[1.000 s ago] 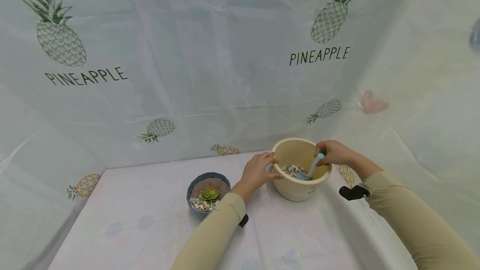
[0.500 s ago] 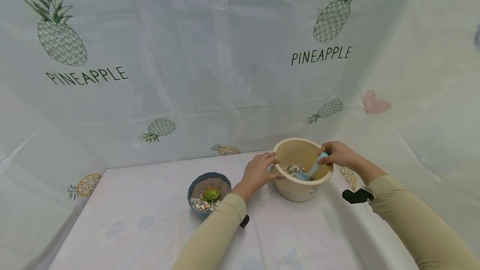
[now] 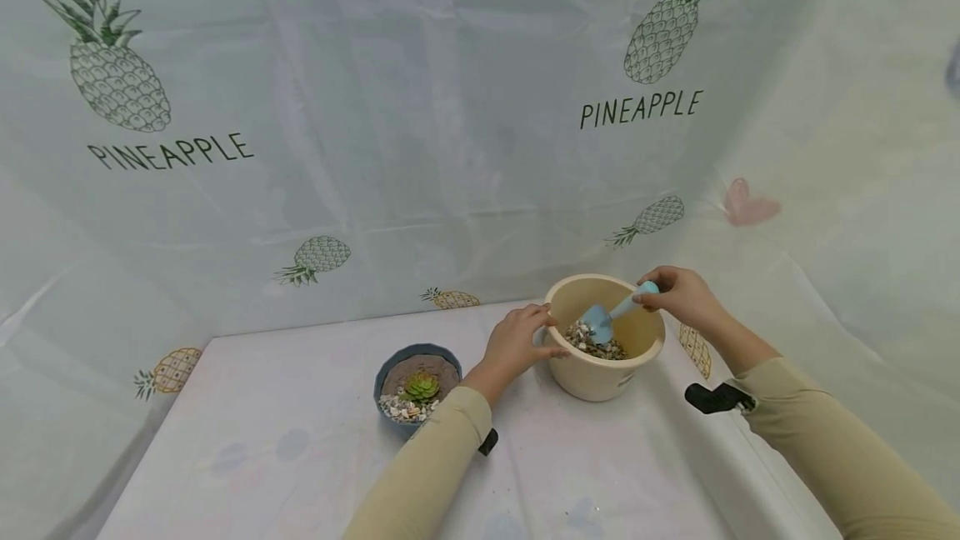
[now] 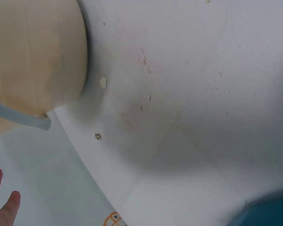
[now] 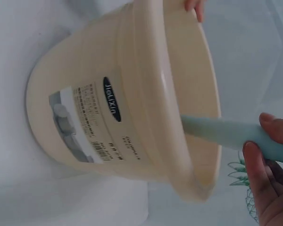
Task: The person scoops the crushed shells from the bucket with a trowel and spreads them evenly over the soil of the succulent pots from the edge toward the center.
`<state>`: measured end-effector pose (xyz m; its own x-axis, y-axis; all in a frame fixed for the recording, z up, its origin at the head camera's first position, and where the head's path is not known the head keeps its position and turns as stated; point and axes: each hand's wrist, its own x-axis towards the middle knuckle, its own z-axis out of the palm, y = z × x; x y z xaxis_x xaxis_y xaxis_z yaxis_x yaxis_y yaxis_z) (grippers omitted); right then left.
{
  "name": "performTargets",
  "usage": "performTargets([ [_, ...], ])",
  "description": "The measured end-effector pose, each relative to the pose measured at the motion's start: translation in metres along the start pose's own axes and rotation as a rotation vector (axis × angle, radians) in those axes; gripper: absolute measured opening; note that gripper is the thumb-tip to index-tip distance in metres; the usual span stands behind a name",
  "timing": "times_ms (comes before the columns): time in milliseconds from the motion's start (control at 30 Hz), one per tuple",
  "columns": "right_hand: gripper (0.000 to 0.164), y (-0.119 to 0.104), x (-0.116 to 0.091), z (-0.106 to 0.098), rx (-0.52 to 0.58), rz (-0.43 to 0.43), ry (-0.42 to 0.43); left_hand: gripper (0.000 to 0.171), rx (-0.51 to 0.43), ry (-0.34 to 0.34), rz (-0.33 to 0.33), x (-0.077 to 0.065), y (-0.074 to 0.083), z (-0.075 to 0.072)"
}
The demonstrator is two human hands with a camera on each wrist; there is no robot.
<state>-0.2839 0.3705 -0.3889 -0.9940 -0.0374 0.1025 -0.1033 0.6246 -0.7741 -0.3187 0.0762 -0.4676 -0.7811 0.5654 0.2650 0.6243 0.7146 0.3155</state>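
A cream plastic bucket (image 3: pixel 600 377) with a layer of mixed pebbles (image 3: pixel 607 348) in it stands on the table's right side. My left hand (image 3: pixel 513 344) holds its left rim; in the right wrist view its fingertips (image 5: pixel 195 7) reach over the rim. My right hand (image 3: pixel 681 297) pinches the handle of a small light blue shovel (image 3: pixel 600 323), thumb on one side. The shovel slants into the bucket, blade over the pebbles with some on or by it. In the right wrist view the blade is hidden behind the bucket wall.
A blue-grey bowl (image 3: pixel 416 350) with soil, pebbles and a green succulent (image 3: pixel 422 387) sits left of the bucket, partly behind the left forearm. Crumbs (image 4: pixel 98 136) are scattered on the white tablecloth (image 3: pixel 300 440). A pineapple-print curtain (image 3: pixel 450 148) hangs behind.
My right hand has risen slightly and lifted the shovel, whose blade has come up from the pebbles near the bucket's front wall. My left hand has stayed on the rim.
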Motion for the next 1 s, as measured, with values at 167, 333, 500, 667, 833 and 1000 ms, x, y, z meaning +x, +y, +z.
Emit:
performTargets([
  [167, 0.029, 0.004, -0.003, 0.007, -0.053, -0.033, 0.019, 0.059, -0.011, 0.002, 0.005, 0.0, 0.0, 0.0],
  [333, 0.024, 0.008, -0.005, 0.016, -0.101, -0.061, 0.046, 0.061, -0.012, -0.011, -0.012, -0.001, 0.0, 0.0],
  [500, 0.021, 0.014, -0.004, 0.026, -0.157, -0.106, 0.037, 0.062, -0.017, -0.008, -0.02, -0.001, 0.0, 0.0],
  [667, 0.019, 0.02, -0.005, 0.031, -0.212, -0.158, 0.025, 0.062, -0.033, -0.02, -0.03, -0.001, 0.001, 0.0],
  [833, 0.016, 0.025, -0.007, 0.033, -0.222, -0.184, 0.026, 0.062, -0.043, -0.022, -0.038, -0.001, 0.001, -0.001],
  [1000, 0.019, 0.024, -0.009, 0.036, -0.193, -0.177, -0.002, 0.062, -0.051, -0.019, -0.038, 0.0, 0.0, 0.001],
])
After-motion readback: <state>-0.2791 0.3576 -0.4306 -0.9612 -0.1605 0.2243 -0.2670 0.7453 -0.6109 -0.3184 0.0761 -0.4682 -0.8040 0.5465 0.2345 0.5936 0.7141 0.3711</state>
